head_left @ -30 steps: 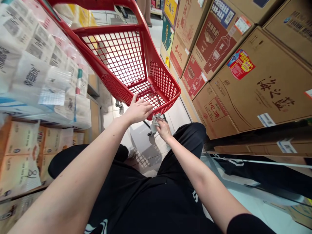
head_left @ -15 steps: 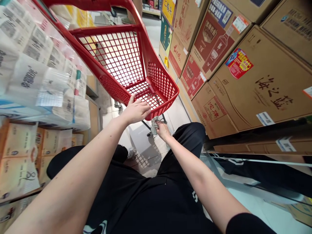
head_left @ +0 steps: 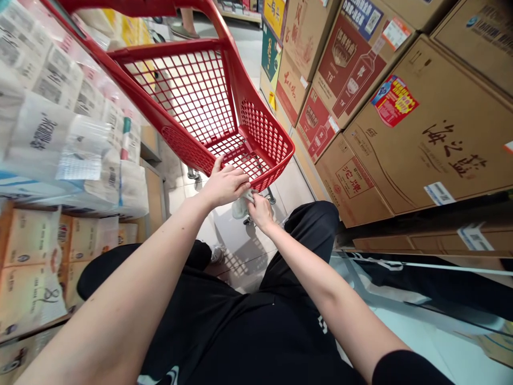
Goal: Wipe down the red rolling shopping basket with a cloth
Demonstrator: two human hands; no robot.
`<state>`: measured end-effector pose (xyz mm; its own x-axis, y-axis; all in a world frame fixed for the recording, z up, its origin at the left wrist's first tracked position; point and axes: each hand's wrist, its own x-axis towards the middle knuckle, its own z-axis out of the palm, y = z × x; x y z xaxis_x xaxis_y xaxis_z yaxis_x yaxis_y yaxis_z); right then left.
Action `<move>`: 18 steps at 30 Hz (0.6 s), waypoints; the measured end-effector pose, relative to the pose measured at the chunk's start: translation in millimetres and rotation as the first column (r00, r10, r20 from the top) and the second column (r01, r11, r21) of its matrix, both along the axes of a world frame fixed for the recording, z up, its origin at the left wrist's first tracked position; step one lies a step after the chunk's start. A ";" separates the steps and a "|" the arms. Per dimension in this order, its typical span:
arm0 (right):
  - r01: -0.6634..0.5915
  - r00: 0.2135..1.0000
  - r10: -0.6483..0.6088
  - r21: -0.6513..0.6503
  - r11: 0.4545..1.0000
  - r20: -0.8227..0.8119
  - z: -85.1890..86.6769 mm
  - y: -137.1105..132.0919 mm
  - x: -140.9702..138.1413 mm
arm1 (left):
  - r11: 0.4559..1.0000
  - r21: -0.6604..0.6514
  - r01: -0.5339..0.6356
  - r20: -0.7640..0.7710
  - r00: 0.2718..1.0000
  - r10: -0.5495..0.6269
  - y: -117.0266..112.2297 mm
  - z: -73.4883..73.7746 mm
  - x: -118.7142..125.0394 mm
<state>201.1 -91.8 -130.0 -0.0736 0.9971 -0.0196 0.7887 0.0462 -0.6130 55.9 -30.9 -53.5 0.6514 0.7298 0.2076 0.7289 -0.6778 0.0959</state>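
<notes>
A red plastic shopping cart [head_left: 230,48] with a grid basket stands in front of me, its near end toward my knees. My left hand [head_left: 225,185] is closed over the near rim of the basket, the thumb lying along the edge. Just below and to the right, my right hand [head_left: 261,213] pinches a pale greyish cloth [head_left: 240,208] against the cart's near end, under the rim. Part of the cloth is hidden behind my fingers and the left hand. Only the basket's bare grid shows inside it.
Stacked cardboard boxes [head_left: 420,133] line the right side close to my knee. To the left, white plastic-wrapped packs [head_left: 44,131] sit above orange-beige packs [head_left: 34,240]. Tiled floor [head_left: 236,240] shows beneath the cart. Beyond it is another person's foot [head_left: 183,30].
My right hand and the cloth have shifted slightly left and up along the cart's near end, closer to my left hand. The left hand keeps its hold. Another person's foot has come into view.
</notes>
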 end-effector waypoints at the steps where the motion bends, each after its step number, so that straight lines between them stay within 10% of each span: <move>1: -0.014 1.000 0.014 0.021 1.000 -0.012 4.9 0.0 0.3 | 1.000 0.005 -0.003 0.000 1.000 0.003 0.1 -0.1 0.5; 11: 0.045 0.996 -0.045 -0.002 0.999 -0.078 -9.7 1.6 13.4 | 1.000 0.021 -0.008 -0.017 1.000 0.009 -3.1 4.0 1.6; 18: 0.316 0.918 -0.226 0.259 0.912 -0.325 29.8 20.6 42.9 | 0.999 0.030 0.012 -0.049 0.999 -0.010 -2.4 4.1 -0.9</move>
<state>244.0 -71.2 -100.2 0.2432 0.9331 0.2648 0.5928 0.0731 -0.8020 55.0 -33.3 -49.4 0.6691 0.7165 0.1973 0.7248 -0.6878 0.0400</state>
